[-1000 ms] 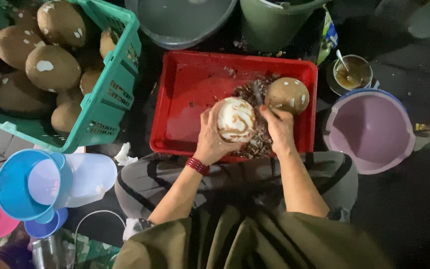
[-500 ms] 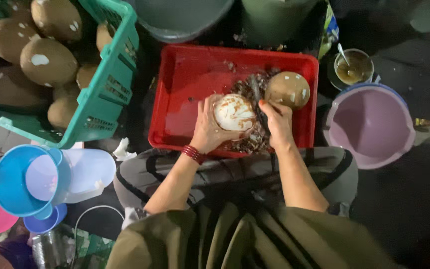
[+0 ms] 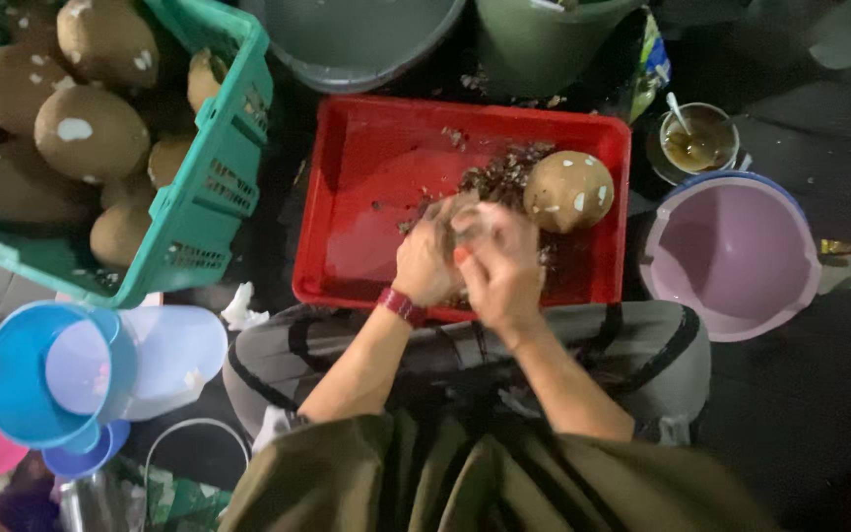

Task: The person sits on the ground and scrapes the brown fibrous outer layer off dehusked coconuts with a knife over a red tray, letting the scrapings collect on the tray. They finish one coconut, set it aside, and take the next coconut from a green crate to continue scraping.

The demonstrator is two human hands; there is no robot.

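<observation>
Both my hands meet over the near side of a red plastic tray [image 3: 366,177]. My left hand [image 3: 424,264], with a red band at the wrist, and my right hand [image 3: 500,266] are wrapped around a pale peeled coconut [image 3: 460,219], which is blurred and mostly hidden by the fingers. A second brown coconut [image 3: 568,190] with white patches lies in the tray just right of my hands. Dark husk scraps [image 3: 499,172] are piled between it and my hands.
A green crate [image 3: 211,187] of brown coconuts stands at the left. A lilac bucket [image 3: 731,256] sits at the right, a small cup with a spoon [image 3: 698,138] behind it. Grey basin [image 3: 357,44] and green bucket [image 3: 544,39] stand beyond the tray. Blue jugs [image 3: 41,369] are near left.
My right hand has come over the top of the pale coconut, so both hands now cover it. The view has shifted slightly.
</observation>
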